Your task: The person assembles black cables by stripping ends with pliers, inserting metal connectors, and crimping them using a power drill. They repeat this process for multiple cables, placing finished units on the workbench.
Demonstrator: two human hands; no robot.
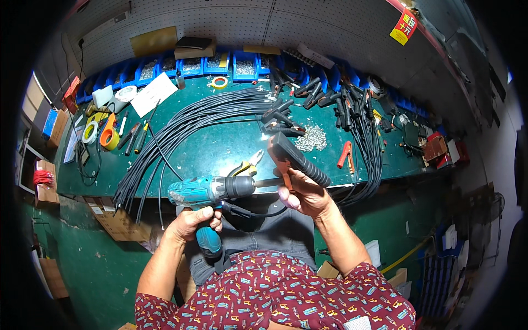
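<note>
My left hand [202,220] is wrapped round the grip of a teal cordless drill [192,192]. The drill's dark chuck points right, and its bit reaches toward what my right hand [309,195] holds: a black clamp [300,159] with a ribbed handle and a copper-orange part. The clamp is tilted, its blunt head up and to the left. My fingers close round its lower side; whether the bit touches it I cannot tell. Just beyond the chuck lie yellow-handled pliers [247,165]. A black cable hangs below the drill, over my lap.
A long bundle of black cables [181,126] curves across the green bench [220,146]. More black clamps [352,107] with cables lie at the right, near a pile of small metal screws [312,138] and red-handled pliers [345,155]. Blue parts bins [243,67] line the back; tape rolls [110,132] lie left.
</note>
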